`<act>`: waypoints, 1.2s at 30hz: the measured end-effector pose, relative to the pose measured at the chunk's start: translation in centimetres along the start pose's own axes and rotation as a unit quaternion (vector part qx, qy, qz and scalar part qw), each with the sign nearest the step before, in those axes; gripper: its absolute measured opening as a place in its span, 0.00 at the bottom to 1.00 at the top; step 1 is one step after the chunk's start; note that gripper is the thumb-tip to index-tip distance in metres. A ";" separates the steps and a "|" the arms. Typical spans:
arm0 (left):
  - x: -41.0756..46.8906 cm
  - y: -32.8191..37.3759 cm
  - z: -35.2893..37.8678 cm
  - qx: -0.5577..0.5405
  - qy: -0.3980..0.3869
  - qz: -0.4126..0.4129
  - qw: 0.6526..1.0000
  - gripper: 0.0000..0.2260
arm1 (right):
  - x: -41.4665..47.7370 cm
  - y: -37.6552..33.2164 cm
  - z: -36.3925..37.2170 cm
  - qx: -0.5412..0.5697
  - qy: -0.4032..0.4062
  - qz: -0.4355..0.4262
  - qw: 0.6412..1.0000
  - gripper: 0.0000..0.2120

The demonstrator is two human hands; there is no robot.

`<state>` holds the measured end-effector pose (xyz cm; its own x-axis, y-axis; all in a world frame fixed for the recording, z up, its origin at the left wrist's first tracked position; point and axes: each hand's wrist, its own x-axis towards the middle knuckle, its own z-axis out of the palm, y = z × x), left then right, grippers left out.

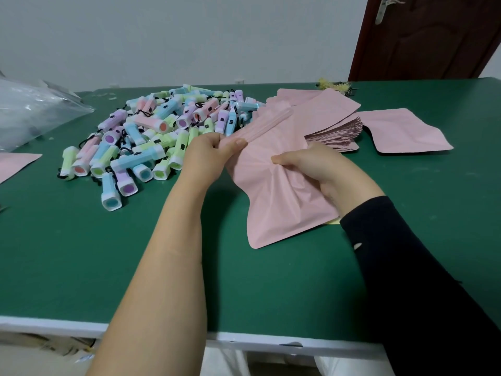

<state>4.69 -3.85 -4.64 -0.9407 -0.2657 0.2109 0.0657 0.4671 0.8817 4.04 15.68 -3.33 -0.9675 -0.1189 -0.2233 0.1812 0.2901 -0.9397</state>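
A pink zip-top pouch (273,196) is held above the green table (135,267), crumpled in the middle. My left hand (208,156) pinches its upper zip edge between thumb and fingers. My right hand (314,166) grips the pouch's middle, bunching the material into creases. Behind my left hand lies a heap of several small pastel flashlights (151,137) in blue, pink, green and purple, with black cords.
A stack of flat pink pouches (333,123) lies behind my right hand, with one single pouch (406,131) to its right. A clear plastic bag (29,109) sits at the far left, a pink pouch corner (13,164) below it. A brown door (428,36) stands at back right.
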 end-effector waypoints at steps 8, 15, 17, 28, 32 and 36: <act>-0.1 0.2 0.2 -0.096 -0.008 0.004 0.995 0.21 | 0.4 0.3 -0.7 0.049 0.008 -0.022 0.999 0.18; -0.3 0.8 1.4 -0.166 -0.090 -0.086 0.978 0.14 | 1.1 0.7 -0.3 0.118 0.028 -0.046 0.992 0.16; -0.5 0.9 1.7 -0.170 -0.159 -0.105 0.967 0.15 | 1.2 0.7 -0.1 0.163 0.039 -0.053 0.984 0.11; -0.3 0.6 2.2 -0.233 -0.074 -0.110 0.963 0.13 | 1.3 1.0 0.3 0.230 0.013 -0.065 0.971 0.08; -0.4 0.8 2.1 -0.257 -0.091 -0.109 0.956 0.14 | 1.3 1.1 0.4 0.236 0.039 -0.083 0.967 0.11; -0.4 0.9 2.3 -0.259 -0.089 -0.110 0.956 0.13 | 1.3 1.2 0.7 0.231 0.070 -0.086 0.967 0.10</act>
<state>4.40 -1.41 -4.93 -0.9894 -0.1405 -0.0377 -0.0273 -0.0756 0.9968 3.12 15.23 -4.87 -0.9989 0.0121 -0.0458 0.0429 -0.1815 -0.9825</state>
